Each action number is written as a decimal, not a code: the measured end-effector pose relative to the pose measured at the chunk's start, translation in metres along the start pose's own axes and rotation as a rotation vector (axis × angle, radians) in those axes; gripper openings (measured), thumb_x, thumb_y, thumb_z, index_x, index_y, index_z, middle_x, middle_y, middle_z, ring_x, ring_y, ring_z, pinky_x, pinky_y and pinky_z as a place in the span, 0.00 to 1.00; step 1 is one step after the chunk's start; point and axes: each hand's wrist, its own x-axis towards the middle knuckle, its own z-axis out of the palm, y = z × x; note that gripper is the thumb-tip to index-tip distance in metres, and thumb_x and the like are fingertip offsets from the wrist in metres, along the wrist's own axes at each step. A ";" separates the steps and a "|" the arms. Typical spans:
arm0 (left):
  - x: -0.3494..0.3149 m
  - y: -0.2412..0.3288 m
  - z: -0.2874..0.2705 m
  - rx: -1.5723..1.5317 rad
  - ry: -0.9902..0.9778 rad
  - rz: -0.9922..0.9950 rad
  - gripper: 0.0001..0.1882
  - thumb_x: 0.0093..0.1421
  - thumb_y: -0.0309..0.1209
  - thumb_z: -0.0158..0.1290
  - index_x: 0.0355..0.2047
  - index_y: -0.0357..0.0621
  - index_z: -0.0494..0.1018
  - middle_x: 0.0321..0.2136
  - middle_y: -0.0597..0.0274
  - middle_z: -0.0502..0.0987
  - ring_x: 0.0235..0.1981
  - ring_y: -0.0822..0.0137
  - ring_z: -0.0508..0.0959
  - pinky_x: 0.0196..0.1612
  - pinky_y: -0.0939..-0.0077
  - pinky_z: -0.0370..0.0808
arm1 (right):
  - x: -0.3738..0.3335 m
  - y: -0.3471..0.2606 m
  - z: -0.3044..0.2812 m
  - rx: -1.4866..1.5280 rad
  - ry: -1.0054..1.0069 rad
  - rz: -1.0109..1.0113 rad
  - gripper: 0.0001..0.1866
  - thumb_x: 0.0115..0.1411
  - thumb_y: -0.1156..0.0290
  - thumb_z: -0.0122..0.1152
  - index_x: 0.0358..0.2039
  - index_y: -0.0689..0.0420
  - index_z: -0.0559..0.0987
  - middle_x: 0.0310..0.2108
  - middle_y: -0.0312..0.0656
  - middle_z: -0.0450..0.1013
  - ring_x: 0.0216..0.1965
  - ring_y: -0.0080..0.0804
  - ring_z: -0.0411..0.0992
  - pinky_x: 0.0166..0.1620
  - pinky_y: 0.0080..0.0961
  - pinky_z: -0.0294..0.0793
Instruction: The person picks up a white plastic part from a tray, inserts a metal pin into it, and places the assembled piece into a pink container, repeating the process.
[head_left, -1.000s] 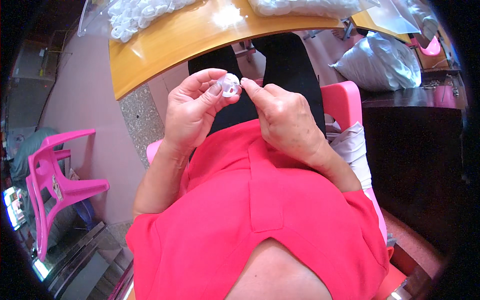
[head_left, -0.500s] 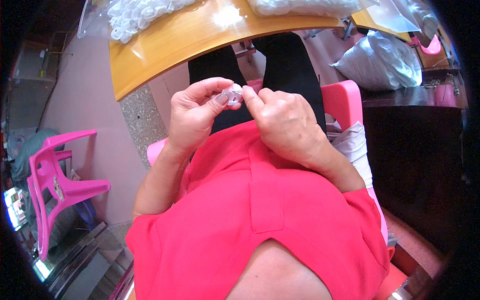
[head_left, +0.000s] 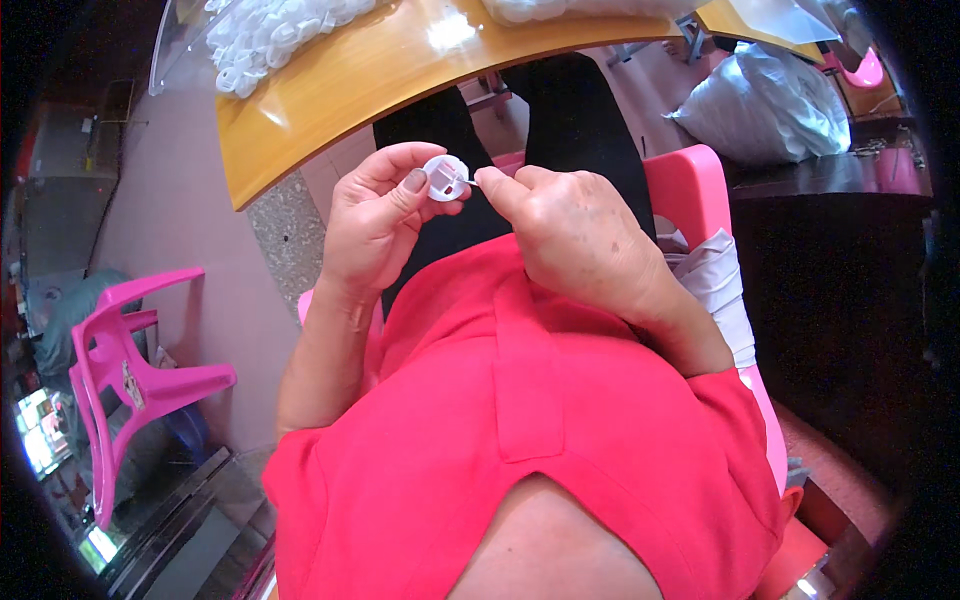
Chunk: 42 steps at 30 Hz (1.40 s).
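A small round white plastic part (head_left: 441, 174) is held up over my lap, between the thumb and fingers of my left hand (head_left: 372, 220). Its face towards me has a raised rim, a rectangular recess and a small dark hole. My right hand (head_left: 585, 230) is closed, thumb and forefinger pressed together at the right edge of the part. A thin pale tip shows between those fingertips and the rim; whether it is a tool or a piece of the part I cannot tell. The rest of that grip is hidden.
Ahead stands a wooden table (head_left: 330, 125) with a curved edge. A heap of similar white parts (head_left: 270, 45) lies on it at the left. A pink plastic chair (head_left: 140, 370) is on the left, a stuffed pale sack (head_left: 765, 105) at the right.
My left hand has turned the white part, so its round face now shows. Both hands have shifted slightly, and a thin tip now shows at my right fingertips.
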 end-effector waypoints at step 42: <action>-0.002 -0.008 0.004 0.068 0.103 0.087 0.16 0.57 0.19 0.53 0.47 0.32 0.70 0.38 0.51 0.76 0.37 0.65 0.78 0.43 0.72 0.79 | 0.004 0.009 0.050 0.341 0.241 -0.041 0.17 0.52 0.84 0.51 0.44 0.67 0.72 0.26 0.53 0.72 0.26 0.46 0.74 0.28 0.31 0.73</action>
